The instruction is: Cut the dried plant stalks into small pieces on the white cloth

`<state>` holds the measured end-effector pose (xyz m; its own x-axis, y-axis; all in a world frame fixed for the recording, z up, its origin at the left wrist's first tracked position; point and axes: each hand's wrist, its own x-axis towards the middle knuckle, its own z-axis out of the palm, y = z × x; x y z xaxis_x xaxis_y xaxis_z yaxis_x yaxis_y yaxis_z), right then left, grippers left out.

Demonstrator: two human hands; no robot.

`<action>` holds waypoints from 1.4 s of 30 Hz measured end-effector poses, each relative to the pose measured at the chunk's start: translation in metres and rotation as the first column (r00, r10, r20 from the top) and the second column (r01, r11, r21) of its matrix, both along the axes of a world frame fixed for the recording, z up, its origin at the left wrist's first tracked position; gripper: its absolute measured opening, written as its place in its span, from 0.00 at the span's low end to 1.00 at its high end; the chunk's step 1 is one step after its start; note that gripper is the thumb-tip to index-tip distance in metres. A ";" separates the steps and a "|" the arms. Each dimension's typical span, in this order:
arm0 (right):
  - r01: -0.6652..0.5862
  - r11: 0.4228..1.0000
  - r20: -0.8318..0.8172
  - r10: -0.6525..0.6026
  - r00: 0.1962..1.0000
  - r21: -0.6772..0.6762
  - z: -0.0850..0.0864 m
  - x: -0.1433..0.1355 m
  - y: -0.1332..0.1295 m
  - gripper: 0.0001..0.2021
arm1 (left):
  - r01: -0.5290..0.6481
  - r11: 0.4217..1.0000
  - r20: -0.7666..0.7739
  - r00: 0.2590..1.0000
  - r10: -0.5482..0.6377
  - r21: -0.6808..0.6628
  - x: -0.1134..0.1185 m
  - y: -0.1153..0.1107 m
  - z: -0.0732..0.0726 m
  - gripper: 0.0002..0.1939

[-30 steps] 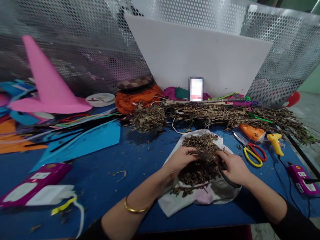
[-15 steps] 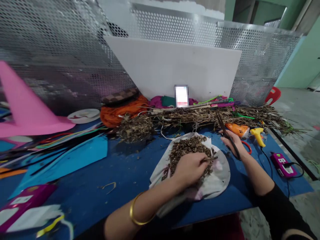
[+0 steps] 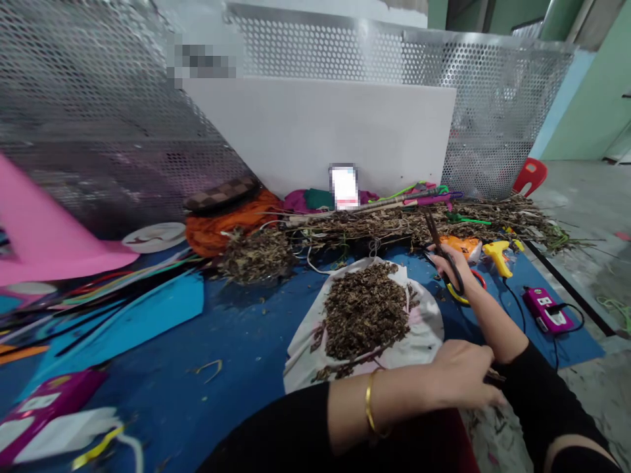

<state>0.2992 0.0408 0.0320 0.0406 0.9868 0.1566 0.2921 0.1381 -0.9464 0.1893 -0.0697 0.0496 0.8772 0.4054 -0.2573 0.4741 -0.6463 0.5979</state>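
My left hand [image 3: 463, 373], with a gold bangle at the wrist, is out past the table's front edge near my right forearm. Its fingers are closed on a small brown dried plant piece [image 3: 495, 376], mostly hidden. In my right hand [image 3: 466, 272] is a pair of dark scissors [image 3: 434, 231], blades pointing up and away. Left of that hand, a white cloth [image 3: 426, 322] lies on the table, bearing a heap of dried brown plant bits [image 3: 367, 309].
Dried stalks [image 3: 374, 226] lie along the back, with a phone [image 3: 345, 187] propped behind them. To the right are a yellow glue gun [image 3: 499, 256] and a purple power strip [image 3: 547, 309]. A pink cone hat [image 3: 49, 230] and blue sheets [image 3: 148, 309] occupy the left.
My left hand has left the heap and swung right, over the table's front edge. The right hand still holds the scissors. The view has shifted slightly.
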 end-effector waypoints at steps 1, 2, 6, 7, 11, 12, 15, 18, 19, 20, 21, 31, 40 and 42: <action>-0.013 1.000 0.010 0.013 1.000 0.007 -0.001 -0.003 -0.001 0.20 | -0.061 0.997 0.029 0.998 0.062 -0.041 -0.010 0.008 0.005 0.26; -0.028 0.999 0.031 0.027 0.999 0.021 -0.002 -0.006 -0.002 0.20 | -0.113 0.990 0.064 0.991 0.119 -0.089 -0.022 0.017 0.009 0.21; -0.120 0.990 0.215 0.100 0.971 0.080 -0.003 -0.018 -0.012 0.18 | -0.312 0.897 0.239 0.888 0.393 -0.313 -0.089 0.061 0.020 0.15; -0.147 0.987 0.269 0.123 0.955 0.072 -0.003 -0.021 -0.015 0.18 | -0.383 0.850 0.254 0.837 0.485 -0.360 -0.106 0.069 0.019 0.15; -0.240 0.971 0.468 0.215 0.857 -0.005 0.001 -0.034 -0.028 0.18 | -0.547 0.645 0.202 0.658 0.725 -0.534 -0.157 0.087 -0.001 0.16; -0.262 0.965 0.516 0.232 0.824 -0.015 0.002 -0.037 -0.031 0.18 | -0.554 0.604 0.201 0.620 0.758 -0.573 -0.164 0.089 -0.008 0.17; -0.313 0.948 0.635 0.277 0.722 -0.058 0.005 -0.046 -0.038 0.19 | -0.546 0.527 0.206 0.541 0.815 -0.651 -0.177 0.094 -0.023 0.20; -0.329 0.938 0.713 0.307 0.631 -0.114 0.005 -0.053 -0.043 0.21 | -0.542 0.493 0.218 0.492 0.843 -0.681 -0.182 0.097 -0.031 0.20; -0.329 0.936 0.730 0.312 0.609 -0.125 0.004 -0.055 -0.043 0.21 | -0.540 0.485 0.226 0.476 0.850 -0.688 -0.183 0.098 -0.032 0.20; -0.331 0.934 0.742 0.316 0.591 -0.134 0.003 -0.057 -0.044 0.22 | -0.537 0.480 0.234 0.462 0.855 -0.694 -0.183 0.098 -0.034 0.19; -0.334 0.932 0.750 0.322 0.577 -0.142 0.002 -0.059 -0.044 0.22 | -0.533 0.477 0.244 0.450 0.859 -0.698 -0.184 0.098 -0.035 0.18; -0.374 0.912 0.768 0.361 0.529 -0.171 -0.004 -0.066 -0.047 0.23 | -0.475 0.552 0.276 0.532 0.800 -0.685 -0.178 0.089 -0.040 0.11; -0.407 0.892 0.815 0.381 0.436 -0.199 -0.015 -0.064 -0.049 0.23 | -0.428 0.510 0.258 0.521 0.814 -0.746 -0.175 0.088 -0.040 0.11; -0.398 0.891 0.820 0.387 0.422 -0.216 -0.019 -0.064 -0.049 0.24 | -0.427 0.475 0.228 0.511 0.829 -0.769 -0.174 0.088 -0.041 0.12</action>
